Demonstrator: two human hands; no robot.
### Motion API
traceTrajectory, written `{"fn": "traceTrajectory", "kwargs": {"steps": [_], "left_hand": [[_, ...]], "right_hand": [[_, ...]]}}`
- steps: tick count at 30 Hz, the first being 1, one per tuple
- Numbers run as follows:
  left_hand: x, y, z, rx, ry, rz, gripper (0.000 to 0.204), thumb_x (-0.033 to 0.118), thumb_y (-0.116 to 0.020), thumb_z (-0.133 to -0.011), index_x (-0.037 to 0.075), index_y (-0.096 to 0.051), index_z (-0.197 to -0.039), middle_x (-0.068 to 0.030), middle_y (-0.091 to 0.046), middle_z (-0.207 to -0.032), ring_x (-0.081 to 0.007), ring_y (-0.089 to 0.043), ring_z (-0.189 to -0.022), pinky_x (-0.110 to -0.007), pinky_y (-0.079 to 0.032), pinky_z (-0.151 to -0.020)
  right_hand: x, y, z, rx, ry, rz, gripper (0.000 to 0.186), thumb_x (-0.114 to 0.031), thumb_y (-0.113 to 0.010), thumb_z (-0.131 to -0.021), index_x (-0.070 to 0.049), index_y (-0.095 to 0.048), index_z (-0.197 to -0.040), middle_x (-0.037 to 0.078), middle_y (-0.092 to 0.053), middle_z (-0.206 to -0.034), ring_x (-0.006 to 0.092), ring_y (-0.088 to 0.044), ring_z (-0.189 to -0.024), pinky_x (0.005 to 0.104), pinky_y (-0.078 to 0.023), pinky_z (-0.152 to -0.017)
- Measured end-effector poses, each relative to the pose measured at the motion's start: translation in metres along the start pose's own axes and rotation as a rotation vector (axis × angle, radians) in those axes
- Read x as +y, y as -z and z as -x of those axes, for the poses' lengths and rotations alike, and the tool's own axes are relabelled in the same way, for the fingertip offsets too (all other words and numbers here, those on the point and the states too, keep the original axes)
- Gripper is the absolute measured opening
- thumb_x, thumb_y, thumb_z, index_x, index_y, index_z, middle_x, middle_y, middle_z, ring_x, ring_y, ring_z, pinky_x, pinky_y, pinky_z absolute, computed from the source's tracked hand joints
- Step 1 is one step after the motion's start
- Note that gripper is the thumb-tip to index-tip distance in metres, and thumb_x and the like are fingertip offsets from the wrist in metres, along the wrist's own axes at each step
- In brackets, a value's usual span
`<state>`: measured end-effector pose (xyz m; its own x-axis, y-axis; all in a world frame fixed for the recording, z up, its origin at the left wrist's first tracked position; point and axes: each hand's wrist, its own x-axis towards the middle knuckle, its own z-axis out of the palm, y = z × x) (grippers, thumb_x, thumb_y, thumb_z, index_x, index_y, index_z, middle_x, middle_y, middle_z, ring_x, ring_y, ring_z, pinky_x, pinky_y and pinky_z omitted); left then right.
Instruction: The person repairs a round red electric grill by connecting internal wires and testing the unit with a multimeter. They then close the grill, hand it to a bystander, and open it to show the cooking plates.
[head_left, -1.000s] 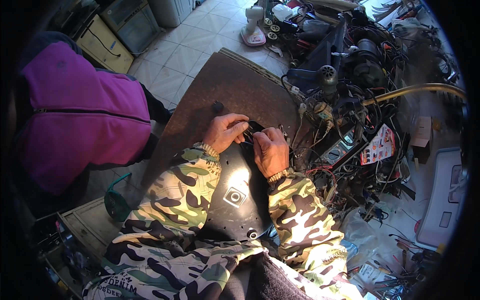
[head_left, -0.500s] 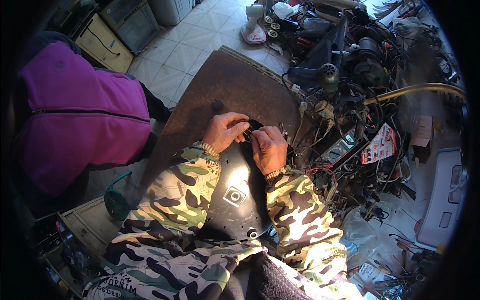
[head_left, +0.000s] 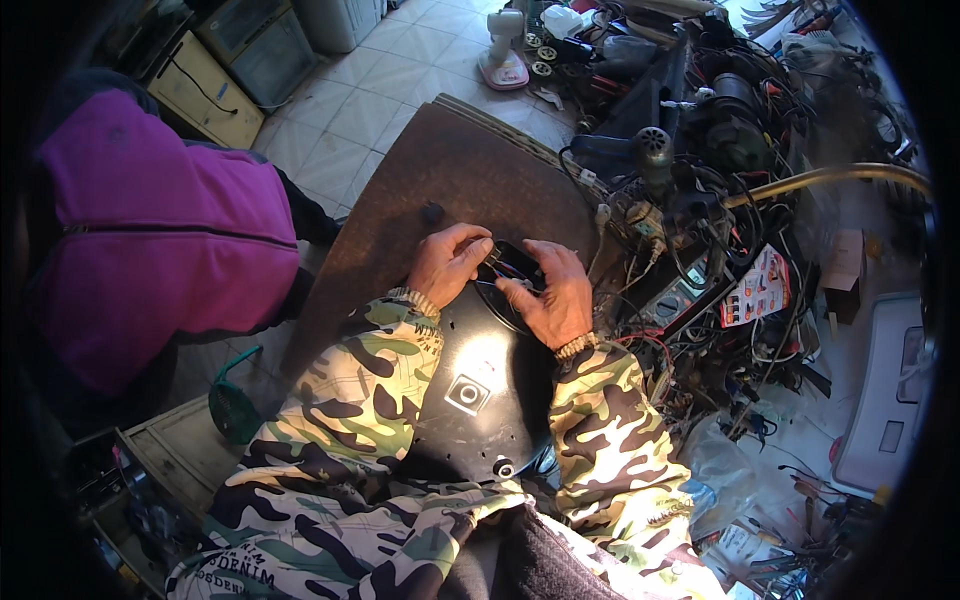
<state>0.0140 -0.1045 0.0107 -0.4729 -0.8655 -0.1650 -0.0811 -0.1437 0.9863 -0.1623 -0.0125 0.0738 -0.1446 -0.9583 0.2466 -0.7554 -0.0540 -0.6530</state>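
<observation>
You are in what looks like an electrical repair workshop: tangled wires [head_left: 660,348] and a multimeter [head_left: 677,302] crowd the right of the frame, beside your brown worktop [head_left: 480,175] at upper centre.

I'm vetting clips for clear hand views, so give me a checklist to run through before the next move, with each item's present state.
1. Left hand grip closed: ok; thumb and forefinger meet at a small part, too small to identify.
2. Right hand grip secure: cannot tell; thumb and fingers are spread apart, contact unclear.
3. Wires visible between the hands: ok, though partly shaded.
4. Black panel fastened down: cannot tell; it lies below the hands, between the forearms.
5. Co-worker in the magenta top away from the hands: ok, over at the left.
</observation>
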Motion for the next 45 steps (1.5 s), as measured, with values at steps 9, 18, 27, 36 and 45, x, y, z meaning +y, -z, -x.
{"fn": "traceTrajectory", "kwargs": {"steps": [9, 18, 27, 36, 45], "left_hand": [[-0.006, 0.006, -0.003, -0.022, 0.066, 0.032, 0.028, 0.024, -0.065, -0.102, -0.002, -0.072, -0.109, -0.0016, -0.067, -0.084, -0.0068, -0.058, -0.068, -0.024, -0.048, -0.062], [-0.009, 0.001, -0.005, 0.137, 0.105, 0.115, 0.028, 0.023, -0.068, -0.1, -0.002, -0.074, -0.109, -0.0035, -0.071, -0.086, -0.0087, -0.063, -0.073, -0.024, -0.052, -0.066], [-0.009, 0.003, -0.006, 0.064, 0.065, -0.029, 0.021, 0.016, -0.078, -0.093, -0.004, -0.076, -0.101, -0.0039, -0.074, -0.088, -0.009, -0.064, -0.077, -0.026, -0.052, -0.069], [-0.01, 0.003, -0.006, 0.054, 0.051, -0.002, 0.02, 0.013, -0.078, -0.093, -0.004, -0.076, -0.102, -0.0058, -0.076, -0.092, -0.0098, -0.068, -0.084, -0.026, -0.054, -0.075], [-0.012, 0.006, -0.006, 0.023, 0.053, 0.003, 0.018, 0.01, -0.077, -0.093, -0.004, -0.075, -0.103, -0.0062, -0.075, -0.095, -0.0102, -0.068, -0.087, -0.026, -0.056, -0.08]], "right_hand": [[0.007, -0.033, -0.006, -0.107, -0.013, 0.037, 0.035, -0.015, -0.077, -0.086, -0.001, -0.069, -0.117, 0.018, -0.07, -0.112, 0.0408, -0.065, -0.105, 0.0464, -0.051, -0.092], [0.008, -0.035, -0.002, -0.06, 0.001, -0.025, 0.03, -0.014, -0.077, -0.086, -0.001, -0.073, -0.112, 0.018, -0.071, -0.105, 0.0398, -0.066, -0.099, 0.0463, -0.052, -0.088], [0.008, -0.038, 0.003, -0.079, -0.016, 0.046, 0.029, -0.015, -0.075, -0.088, -0.002, -0.071, -0.113, 0.018, -0.071, -0.105, 0.0406, -0.066, -0.098, 0.0483, -0.052, -0.087], [0.008, -0.042, 0.004, -0.056, -0.047, -0.036, 0.028, -0.012, -0.075, -0.088, 0.0, -0.07, -0.113, 0.02, -0.07, -0.107, 0.0427, -0.067, -0.098, 0.0483, -0.054, -0.084], [0.011, -0.043, 0.004, -0.049, -0.021, -0.051, 0.027, -0.009, -0.075, -0.088, 0.002, -0.068, -0.112, 0.022, -0.069, -0.11, 0.0453, -0.068, -0.095, 0.0478, -0.056, -0.08]]}}
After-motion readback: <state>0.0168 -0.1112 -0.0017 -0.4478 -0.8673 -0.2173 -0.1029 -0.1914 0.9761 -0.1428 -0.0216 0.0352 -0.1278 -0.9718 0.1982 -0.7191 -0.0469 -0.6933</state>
